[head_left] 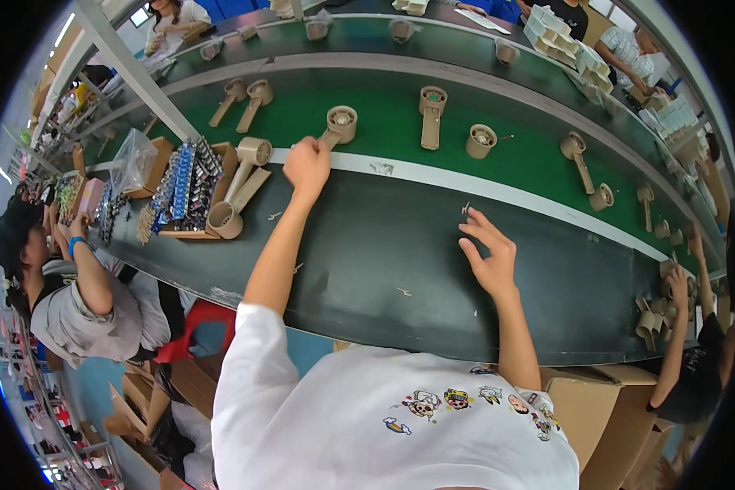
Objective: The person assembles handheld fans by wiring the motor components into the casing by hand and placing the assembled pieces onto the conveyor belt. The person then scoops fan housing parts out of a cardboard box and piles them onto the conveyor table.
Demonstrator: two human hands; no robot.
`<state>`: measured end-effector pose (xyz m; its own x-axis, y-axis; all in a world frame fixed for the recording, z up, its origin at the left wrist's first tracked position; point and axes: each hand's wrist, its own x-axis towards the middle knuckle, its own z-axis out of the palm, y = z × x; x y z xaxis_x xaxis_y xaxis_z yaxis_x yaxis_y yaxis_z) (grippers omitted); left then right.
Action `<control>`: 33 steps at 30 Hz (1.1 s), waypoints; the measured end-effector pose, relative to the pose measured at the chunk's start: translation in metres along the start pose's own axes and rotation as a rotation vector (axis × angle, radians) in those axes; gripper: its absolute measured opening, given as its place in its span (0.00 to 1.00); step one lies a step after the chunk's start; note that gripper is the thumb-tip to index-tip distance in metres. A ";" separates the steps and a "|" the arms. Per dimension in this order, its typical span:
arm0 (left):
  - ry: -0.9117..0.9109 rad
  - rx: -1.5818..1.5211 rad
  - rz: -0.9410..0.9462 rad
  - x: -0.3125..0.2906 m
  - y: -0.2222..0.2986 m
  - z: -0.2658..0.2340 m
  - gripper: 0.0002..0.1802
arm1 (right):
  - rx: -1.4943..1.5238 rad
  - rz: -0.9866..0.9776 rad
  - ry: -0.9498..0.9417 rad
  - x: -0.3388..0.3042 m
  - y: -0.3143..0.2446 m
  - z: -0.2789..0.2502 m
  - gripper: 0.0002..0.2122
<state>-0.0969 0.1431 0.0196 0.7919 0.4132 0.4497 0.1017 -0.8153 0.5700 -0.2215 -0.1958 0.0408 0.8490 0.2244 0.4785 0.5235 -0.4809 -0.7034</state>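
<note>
At the near edge of the green belt, my left hand [309, 167] is closed round the handle of a beige handheld fan housing [342, 122]. The round head points away from me, with inner parts visible inside its ring. Over the dark worktop [367, 245], my right hand [492, 255] has its thumb and fingers apart and holds nothing visible. A tiny light-coloured piece [465, 209] is right by its index fingertip; whether they touch I cannot tell. Another such piece [403, 291] lies nearer to me on the worktop.
More fan housings [432, 114] are spread along the green belt [384, 155]. To the left, a cardboard box [220, 175] holds several blue and silver small parts, beside loose beige housings [227, 219]. Co-workers sit left [90, 286] and right [694, 367]; a metal post [139, 73] slants at upper left.
</note>
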 end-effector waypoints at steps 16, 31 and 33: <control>0.066 0.570 0.056 0.045 -0.070 -0.086 0.18 | -0.007 0.532 0.316 0.095 0.085 -0.002 0.36; -0.008 -0.033 -0.028 0.020 -0.072 -0.117 0.15 | -0.197 0.280 0.301 0.160 0.118 0.055 0.17; -0.065 -0.511 -0.187 0.009 -0.048 -0.121 0.14 | -0.095 0.211 0.327 0.139 0.091 0.040 0.15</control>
<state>-0.1676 0.2350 0.0794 0.8255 0.4932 0.2744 -0.0483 -0.4227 0.9050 -0.0524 -0.1742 0.0221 0.8612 -0.1618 0.4818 0.3182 -0.5674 -0.7594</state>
